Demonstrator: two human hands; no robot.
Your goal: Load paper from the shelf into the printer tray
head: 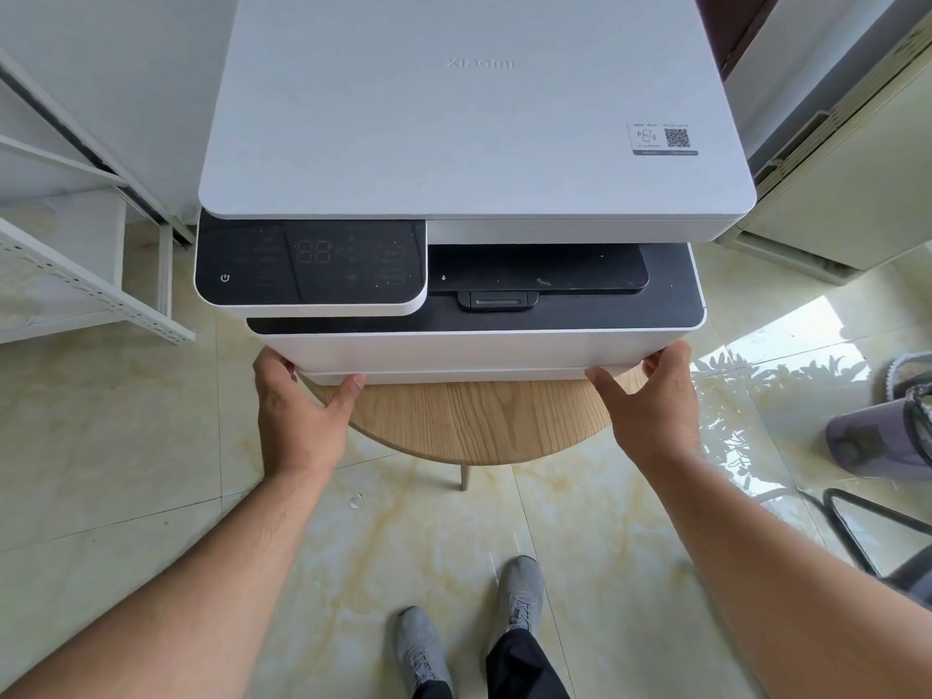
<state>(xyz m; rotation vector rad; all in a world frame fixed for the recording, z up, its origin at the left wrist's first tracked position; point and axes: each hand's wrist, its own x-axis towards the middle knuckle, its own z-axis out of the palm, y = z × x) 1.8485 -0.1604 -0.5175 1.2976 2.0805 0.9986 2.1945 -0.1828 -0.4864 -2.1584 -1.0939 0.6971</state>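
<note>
as both hands (297,416) clasp, printer (474,204) rests.

The printer (474,108) is showing a white lid and body, with a glossy black control panel (310,262) and a black output recess (537,269). A small white label (663,138) is carrying a black square code. The table (469,421) is displaying light tan wood grain. The floor (580,547) is appearing cream with yellowish marble veining. The shelf (75,274) is showing white, and the shoes (519,592) grey.
</note>
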